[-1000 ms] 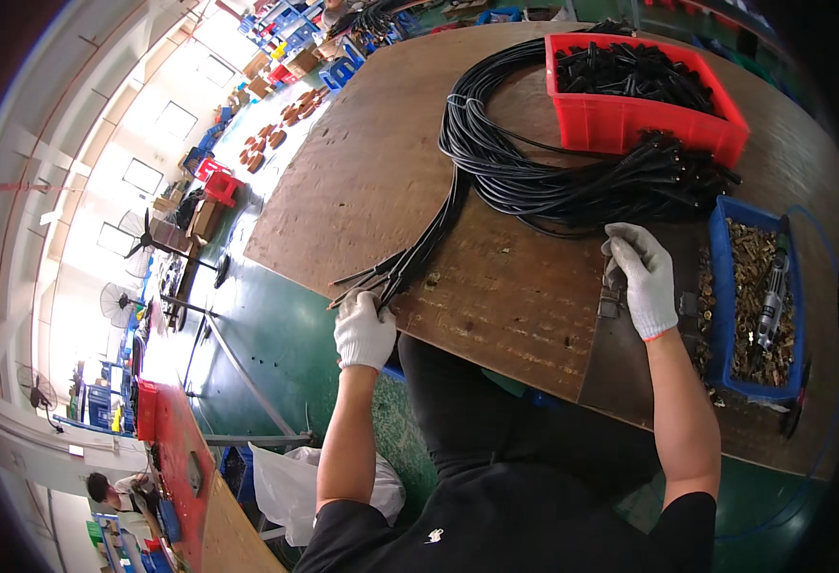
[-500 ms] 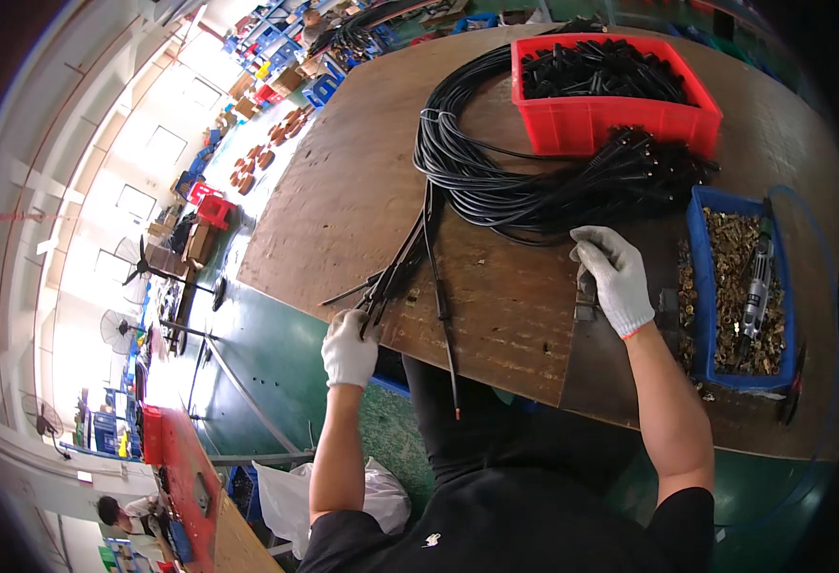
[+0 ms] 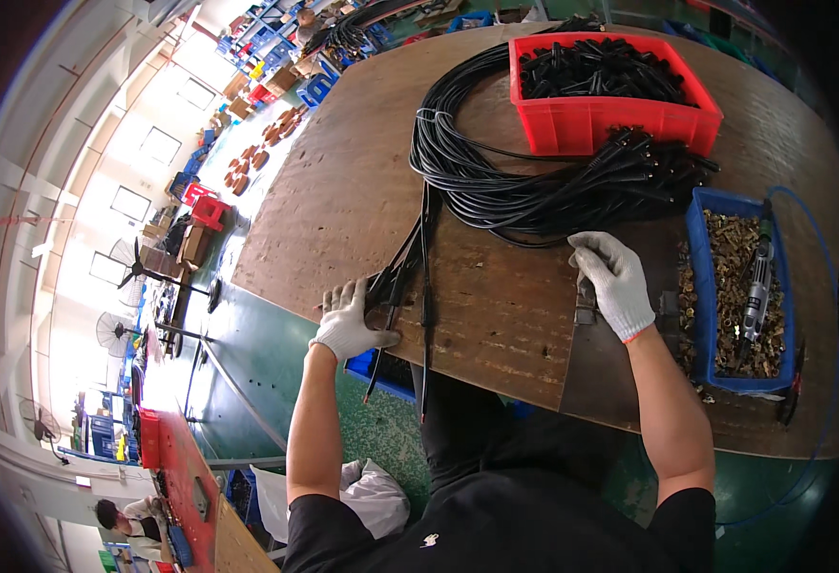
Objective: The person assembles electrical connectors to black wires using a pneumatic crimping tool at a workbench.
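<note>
My left hand (image 3: 346,323), in a white glove, lies at the table's near-left edge with its fingers stretched out and thumb apart. It rests against several black cable ends (image 3: 397,286) that run down from a large coiled bundle of black cables (image 3: 467,177). Two of those ends hang over the edge with coppery tips. My right hand (image 3: 616,286), gloved too, is closed with thumb and fingers together, above a small metal block (image 3: 586,310) on the table. Whatever it may hold is hidden.
Behind the cables stands a red bin (image 3: 572,129) full of black parts. A blue tray (image 3: 698,248) of small brass-coloured pieces sits at the right, with a silver power screwdriver (image 3: 755,296) lying in it. A blue hose (image 3: 825,258) curves beside it. A white bag (image 3: 377,497) lies below.
My left hand has spread its fingers and turned over the cable ends. A second cable end now hangs past the edge, and the first has shifted left. My right hand has hardly moved.
</note>
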`<action>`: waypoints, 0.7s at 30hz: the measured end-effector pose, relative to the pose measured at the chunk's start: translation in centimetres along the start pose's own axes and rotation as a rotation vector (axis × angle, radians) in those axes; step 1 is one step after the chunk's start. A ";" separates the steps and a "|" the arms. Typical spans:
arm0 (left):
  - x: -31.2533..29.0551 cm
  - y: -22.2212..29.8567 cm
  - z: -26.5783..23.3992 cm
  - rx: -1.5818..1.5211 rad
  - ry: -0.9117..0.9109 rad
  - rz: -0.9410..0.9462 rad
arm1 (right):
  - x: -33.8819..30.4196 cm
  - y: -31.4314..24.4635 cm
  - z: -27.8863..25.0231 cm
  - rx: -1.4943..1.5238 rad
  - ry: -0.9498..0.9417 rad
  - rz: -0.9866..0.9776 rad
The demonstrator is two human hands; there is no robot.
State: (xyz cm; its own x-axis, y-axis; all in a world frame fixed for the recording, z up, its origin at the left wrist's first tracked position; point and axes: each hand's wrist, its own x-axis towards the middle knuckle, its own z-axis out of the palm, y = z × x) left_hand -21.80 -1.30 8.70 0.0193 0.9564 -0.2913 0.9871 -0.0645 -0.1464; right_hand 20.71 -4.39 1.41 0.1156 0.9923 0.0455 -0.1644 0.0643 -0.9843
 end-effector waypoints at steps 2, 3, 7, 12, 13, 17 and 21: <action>0.2 -1.9 0.9 -0.092 0.074 0.032 | 0.0 -0.2 0.2 0.000 -0.014 -0.005; 0.5 -2.8 1.6 -0.185 0.146 0.071 | 0.0 -0.3 0.3 -0.003 -0.020 -0.004; 0.6 -2.8 4.5 -0.204 0.263 -0.067 | -0.3 -1.0 0.6 -0.019 -0.023 0.000; -3.0 4.4 5.2 -0.989 -0.068 0.018 | -0.4 -0.7 0.9 -0.030 -0.027 0.014; -4.0 6.7 4.7 -1.225 -0.063 0.095 | -0.6 -0.9 1.0 -0.048 -0.032 0.030; -4.4 9.5 3.9 -1.374 -0.345 -0.086 | -0.8 -0.3 1.4 -0.059 -0.071 0.022; -3.9 9.5 4.0 -0.971 -0.225 -0.023 | -0.6 -0.5 1.5 -0.087 -0.076 0.010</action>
State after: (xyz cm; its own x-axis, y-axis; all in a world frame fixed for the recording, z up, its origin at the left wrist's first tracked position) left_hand -13.17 -6.78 4.68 0.0677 0.8717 -0.4854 0.6906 0.3102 0.6533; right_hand 19.27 -4.83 2.11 0.0391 0.9982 0.0451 -0.0788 0.0481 -0.9957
